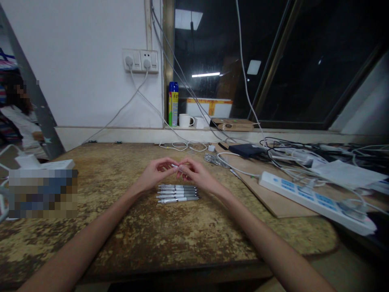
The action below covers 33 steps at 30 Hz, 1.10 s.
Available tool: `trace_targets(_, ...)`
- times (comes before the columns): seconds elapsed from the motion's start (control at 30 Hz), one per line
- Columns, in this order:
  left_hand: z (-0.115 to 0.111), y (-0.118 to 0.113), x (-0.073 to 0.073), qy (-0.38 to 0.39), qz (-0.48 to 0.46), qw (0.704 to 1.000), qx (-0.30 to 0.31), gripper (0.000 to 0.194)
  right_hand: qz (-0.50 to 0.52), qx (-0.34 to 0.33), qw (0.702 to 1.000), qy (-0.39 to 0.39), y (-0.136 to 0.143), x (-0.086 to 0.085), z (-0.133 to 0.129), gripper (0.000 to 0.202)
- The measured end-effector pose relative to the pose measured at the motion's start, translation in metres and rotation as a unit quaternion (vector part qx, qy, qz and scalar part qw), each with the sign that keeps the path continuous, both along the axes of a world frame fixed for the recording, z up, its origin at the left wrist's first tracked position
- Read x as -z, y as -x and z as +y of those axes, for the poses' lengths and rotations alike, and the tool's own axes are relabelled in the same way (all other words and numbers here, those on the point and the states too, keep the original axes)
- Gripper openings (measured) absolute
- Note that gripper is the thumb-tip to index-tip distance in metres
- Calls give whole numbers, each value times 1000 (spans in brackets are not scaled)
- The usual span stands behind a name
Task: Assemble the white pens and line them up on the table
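head view: hands (pixel 197 175) pinch a white piece (pixel 174 165); bare table (pixel 178 233) separates pens (pixel 179 199) from front edge (pixel 182 267)

Glossy plastic pens (pixel 178 194), rough wooden table (pixel 170 239)

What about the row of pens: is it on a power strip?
No, the row of pens lies on the worn wooden table.

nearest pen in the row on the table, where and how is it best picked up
Probably by a pinch across the middle of the barrel, coming from above and the person's side: the nearest pen lies flat and crosswise, with bare table along its near edge, while the other pens lie close along its far side.
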<state>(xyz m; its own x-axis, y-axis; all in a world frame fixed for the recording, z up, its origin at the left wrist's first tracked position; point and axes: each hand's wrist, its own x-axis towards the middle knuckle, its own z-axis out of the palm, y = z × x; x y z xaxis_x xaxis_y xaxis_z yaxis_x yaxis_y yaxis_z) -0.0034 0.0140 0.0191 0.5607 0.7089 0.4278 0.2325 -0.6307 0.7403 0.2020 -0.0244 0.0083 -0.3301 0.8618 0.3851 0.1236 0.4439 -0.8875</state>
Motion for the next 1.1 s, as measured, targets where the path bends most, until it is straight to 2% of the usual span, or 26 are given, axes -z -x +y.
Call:
trace_targets(0.17,10,4,3,14,-33,998,-47,31,-51,103,993,6,-14,5,14,36)
trace_targets(0.27,14,10,3,30,-18,998,-60,30,-95,131,987,11,-22,4,18,36)
trace_targets(0.47,23,24,5,52,103,993,8,38,-213,96,971,-42,-30,11,21,31)
trace_targets(0.6,27,30,9,81,152,985,15,42,-242,78,966,-36,-30,20,22,28)
trace_targets(0.9,29,38,9,92,218,971,29,42,-286,62,956,-15,-19,26,18,25)
trace_targets(1.1,31,38,10,55,236,969,46,36,-292,62,954,-10,-16,23,15,23)
